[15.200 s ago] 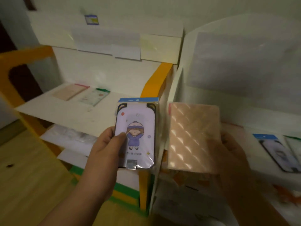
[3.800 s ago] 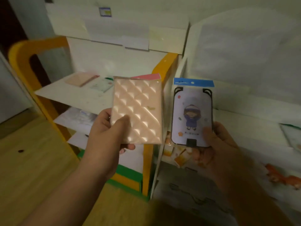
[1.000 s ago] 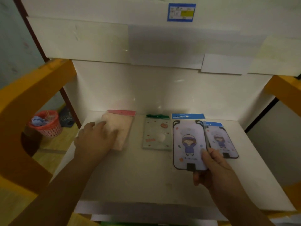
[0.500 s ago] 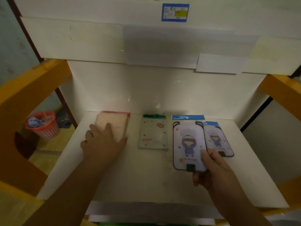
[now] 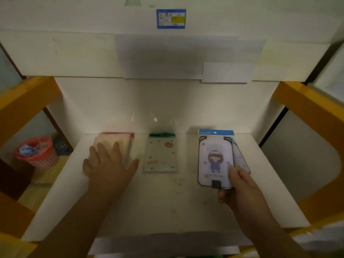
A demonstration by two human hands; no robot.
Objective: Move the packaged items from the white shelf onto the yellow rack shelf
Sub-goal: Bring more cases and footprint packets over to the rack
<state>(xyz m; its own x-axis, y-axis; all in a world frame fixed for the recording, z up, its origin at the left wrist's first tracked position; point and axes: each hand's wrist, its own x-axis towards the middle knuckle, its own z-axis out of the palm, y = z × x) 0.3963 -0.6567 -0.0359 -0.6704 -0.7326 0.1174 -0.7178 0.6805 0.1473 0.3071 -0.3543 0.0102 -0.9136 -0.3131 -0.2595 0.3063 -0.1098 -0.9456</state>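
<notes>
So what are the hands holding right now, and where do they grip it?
The right hand pinches the cartoon-girl package at its lower right corner. The left hand lies flat on the pink package, gripping nothing.

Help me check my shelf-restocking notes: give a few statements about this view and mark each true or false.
1. The left hand lies flat on the pink quilted packet. True.
2. The right hand is empty. False: its grip pinches the cartoon-girl packet with the blue header.
3. The clear packet with the green header lies between the other two. True.
4. The red basket stands on the shelf. False: it stands on the floor at the left.
</notes>
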